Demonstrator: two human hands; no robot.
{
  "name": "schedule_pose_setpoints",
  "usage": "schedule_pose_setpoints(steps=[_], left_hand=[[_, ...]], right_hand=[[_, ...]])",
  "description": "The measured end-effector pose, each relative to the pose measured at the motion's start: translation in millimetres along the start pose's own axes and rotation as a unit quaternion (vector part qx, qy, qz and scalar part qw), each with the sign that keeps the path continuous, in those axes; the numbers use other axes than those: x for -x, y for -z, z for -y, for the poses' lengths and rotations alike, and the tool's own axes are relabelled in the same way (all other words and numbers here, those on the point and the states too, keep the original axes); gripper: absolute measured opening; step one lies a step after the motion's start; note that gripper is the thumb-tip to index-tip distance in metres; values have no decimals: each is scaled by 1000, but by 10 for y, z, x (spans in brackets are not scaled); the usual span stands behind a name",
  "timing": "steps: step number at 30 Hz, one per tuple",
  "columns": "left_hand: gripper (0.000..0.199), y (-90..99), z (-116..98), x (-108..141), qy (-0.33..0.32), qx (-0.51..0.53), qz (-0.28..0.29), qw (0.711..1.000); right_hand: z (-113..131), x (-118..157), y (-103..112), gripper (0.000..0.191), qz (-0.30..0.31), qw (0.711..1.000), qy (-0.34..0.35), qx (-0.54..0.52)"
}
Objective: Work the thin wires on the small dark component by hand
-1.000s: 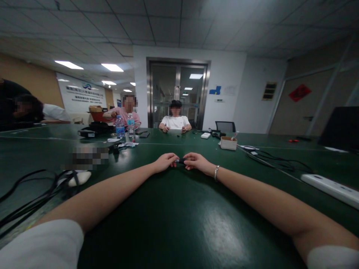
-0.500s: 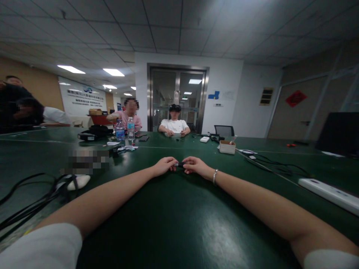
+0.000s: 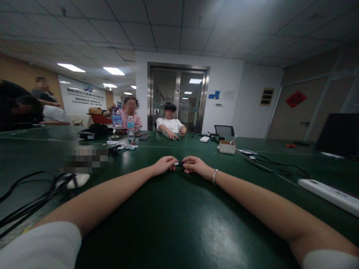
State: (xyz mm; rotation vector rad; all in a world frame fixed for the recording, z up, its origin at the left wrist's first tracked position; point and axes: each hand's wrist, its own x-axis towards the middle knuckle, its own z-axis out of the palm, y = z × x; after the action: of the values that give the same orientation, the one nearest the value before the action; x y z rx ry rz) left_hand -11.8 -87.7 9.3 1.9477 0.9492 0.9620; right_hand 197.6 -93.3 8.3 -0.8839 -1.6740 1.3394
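My left hand [image 3: 165, 165] and my right hand [image 3: 195, 164] meet over the green table [image 3: 168, 220], fingertips closed in a pinch. Between them is a small black object with a silvery end [image 3: 180, 164]; its exact kind is too small to tell. The silvery end points into my left fingers, while my right fingers grip the black end. A silver bracelet [image 3: 215, 176] circles my right wrist.
Black cables [image 3: 36, 201] and a white mouse-like object [image 3: 79, 181] lie left. A small box [image 3: 227, 147], more cables and a white power strip [image 3: 328, 192] are right. Across the table sit two people, with a water bottle [image 3: 131, 128] near one.
My hands stay in place; slightly more of the silvery end shows between them. Across the table, one person lifts a bottle and another reaches a hand down to the tabletop.
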Motion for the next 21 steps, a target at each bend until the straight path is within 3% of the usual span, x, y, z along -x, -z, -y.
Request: schedule_pose_setpoints(steps=[21], left_hand=[[35, 7, 25, -12, 2, 9, 0, 1000]], right_hand=[[18, 11, -20, 23, -4, 1000, -3, 4]])
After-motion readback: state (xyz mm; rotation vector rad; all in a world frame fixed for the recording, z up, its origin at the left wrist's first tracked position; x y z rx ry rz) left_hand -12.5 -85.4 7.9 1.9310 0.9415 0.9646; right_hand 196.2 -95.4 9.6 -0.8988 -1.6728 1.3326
